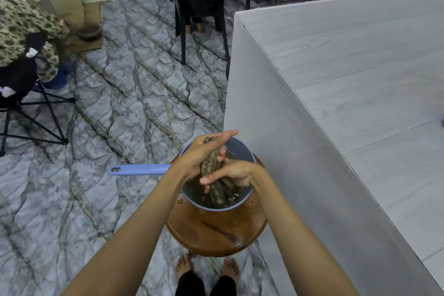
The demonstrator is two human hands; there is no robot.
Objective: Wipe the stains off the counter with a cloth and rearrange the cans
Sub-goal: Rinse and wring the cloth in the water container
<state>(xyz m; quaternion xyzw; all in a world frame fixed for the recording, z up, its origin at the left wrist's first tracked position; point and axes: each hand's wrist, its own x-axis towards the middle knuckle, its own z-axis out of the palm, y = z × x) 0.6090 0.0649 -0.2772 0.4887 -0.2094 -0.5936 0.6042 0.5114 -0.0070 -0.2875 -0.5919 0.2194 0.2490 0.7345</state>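
Two bare forearms reached in from the near edge, and the fingers did the work: those of the left hand (204, 155) were wrapped round the upper part of the twisted cloth (211, 166), thumb stretched out over the top, and those of the right hand (233, 174) were closed across its lower part, fingertips pointing left. Both grips looked tight, and the cloth was a wet, mottled rope held upright between them. Its lower end dipped into murky water in the blue dipper (242, 151), directly below the hands. The dipper's long handle (139, 170) stuck out to the left. The dipper sat on a round wooden stool (216, 230), droplets scattered on the wood. Just right of the dipper rose the pale grey counter (348, 74). Under the stool, bare feet (183, 265) on marbled floor (108, 108).
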